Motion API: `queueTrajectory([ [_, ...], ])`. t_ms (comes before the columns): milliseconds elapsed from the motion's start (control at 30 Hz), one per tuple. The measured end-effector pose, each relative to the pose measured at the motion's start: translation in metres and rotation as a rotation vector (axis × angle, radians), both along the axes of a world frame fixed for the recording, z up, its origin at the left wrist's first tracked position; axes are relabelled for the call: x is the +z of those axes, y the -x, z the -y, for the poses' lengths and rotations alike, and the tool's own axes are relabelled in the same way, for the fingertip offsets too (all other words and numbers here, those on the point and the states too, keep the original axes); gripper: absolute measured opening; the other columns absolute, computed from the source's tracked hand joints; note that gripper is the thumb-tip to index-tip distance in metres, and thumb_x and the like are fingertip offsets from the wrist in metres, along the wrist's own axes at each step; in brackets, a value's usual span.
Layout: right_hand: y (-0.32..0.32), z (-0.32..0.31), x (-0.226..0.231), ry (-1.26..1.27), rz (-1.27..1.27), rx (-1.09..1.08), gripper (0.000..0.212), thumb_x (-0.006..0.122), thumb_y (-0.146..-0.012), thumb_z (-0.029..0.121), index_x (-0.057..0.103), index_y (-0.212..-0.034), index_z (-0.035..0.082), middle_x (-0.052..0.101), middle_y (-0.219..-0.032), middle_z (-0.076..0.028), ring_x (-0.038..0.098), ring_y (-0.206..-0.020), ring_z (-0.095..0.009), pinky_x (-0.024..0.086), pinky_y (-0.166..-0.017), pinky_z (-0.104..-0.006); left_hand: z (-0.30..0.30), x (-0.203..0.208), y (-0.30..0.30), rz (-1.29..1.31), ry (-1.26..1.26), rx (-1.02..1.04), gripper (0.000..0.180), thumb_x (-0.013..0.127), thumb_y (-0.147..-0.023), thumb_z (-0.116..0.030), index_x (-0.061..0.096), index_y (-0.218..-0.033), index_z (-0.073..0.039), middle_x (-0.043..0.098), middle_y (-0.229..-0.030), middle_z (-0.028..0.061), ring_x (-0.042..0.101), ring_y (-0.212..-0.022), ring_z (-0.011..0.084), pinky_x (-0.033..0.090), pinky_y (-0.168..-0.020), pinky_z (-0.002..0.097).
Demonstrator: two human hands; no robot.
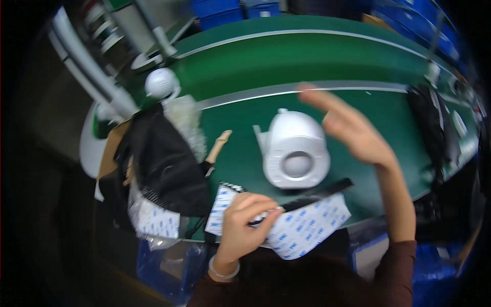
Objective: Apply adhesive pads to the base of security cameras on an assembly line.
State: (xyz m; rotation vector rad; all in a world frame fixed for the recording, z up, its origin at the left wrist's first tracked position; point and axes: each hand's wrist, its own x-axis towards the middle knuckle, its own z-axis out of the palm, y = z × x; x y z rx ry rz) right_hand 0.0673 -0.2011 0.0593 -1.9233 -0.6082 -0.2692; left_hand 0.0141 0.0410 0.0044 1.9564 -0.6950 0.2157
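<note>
My left hand (248, 220), wearing a pale bracelet, is closed near the front edge of the green table, pinching a sheet of white backing paper with blue print (307, 227) and a long black strip (322, 194). Which of the two the fingertips press on is hard to tell. My right hand (353, 133) is raised right of the white device, fingers stretched out, with nothing visible in it; it is blurred by motion. The white rounded device (296, 140) stands in the middle, with a round dome in its front and a thin flap at its left side.
A black bag (163, 158) lies at the left over a cardboard box, beside clear plastic wrap (186, 123). Behind it is a white ball-shaped piece (161, 83). More black bags (434, 125) lie at the right. A grey rail (245, 95) crosses the green table.
</note>
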Motion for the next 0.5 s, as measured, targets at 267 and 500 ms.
queueTrajectory([
  [267, 0.077, -0.042, 0.061, 0.504, 0.106, 0.119, 0.030, 0.068, -0.071, 0.021, 0.062, -0.095, 0.005, 0.063, -0.079, -0.014, 0.061, -0.070, -0.029, 0.048, -0.062, -0.0333, 0.004, 0.018, 0.021, -0.059, 0.164, -0.149, 0.008, 0.065, -0.075, -0.007, 0.063, -0.081, -0.003, 0.062, -0.082, 0.0068, 0.057, -0.072, 0.0216, 0.042, -0.067, 0.0291],
  [500, 0.113, -0.029, 0.020, 0.723, 0.032, -0.167, 0.010, 0.064, -0.072, 0.013, 0.058, -0.078, 0.008, 0.054, -0.061, -0.009, 0.055, -0.056, -0.027, 0.041, -0.050, -0.0365, 0.020, 0.010, 0.012, 0.134, 0.013, -0.211, 0.007, 0.068, -0.073, -0.008, 0.064, -0.079, -0.006, 0.059, -0.067, 0.0021, 0.052, -0.059, 0.0139, 0.033, -0.064, 0.0261],
])
